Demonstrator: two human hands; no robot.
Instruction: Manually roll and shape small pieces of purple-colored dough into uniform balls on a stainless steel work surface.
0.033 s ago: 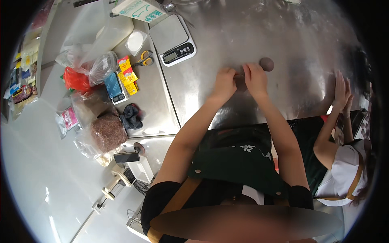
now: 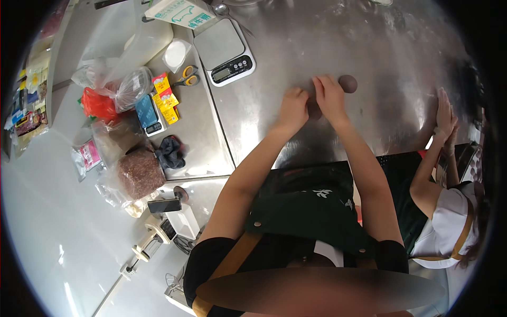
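Note:
Between my two hands a piece of dark brown dough (image 2: 315, 110) shows in part, low over the steel table. My left hand (image 2: 293, 110) has its fingers curled in and pinched at the left edge of the dough. On the other side, my right hand (image 2: 331, 100) is closed, its fingers pressed together and bent down over the dough. The fingertips of both hands are largely hidden. Just right of my right fingers a smooth round brown dough ball (image 2: 347, 83) rests on the steel table (image 2: 296, 47).
A kitchen scale (image 2: 224, 52) stands to the left, by a milk carton (image 2: 179, 11). Farther left lie scissors (image 2: 187, 76), yellow packets (image 2: 166, 98), a small blue-topped scale (image 2: 148, 113) and bagged goods (image 2: 140, 171). At the right, a co-worker's hands (image 2: 446, 117) are pressed together.
My right hand has shifted slightly left and its fingers have tilted over the dough. My left hand has hardly moved. The dough ball stays put.

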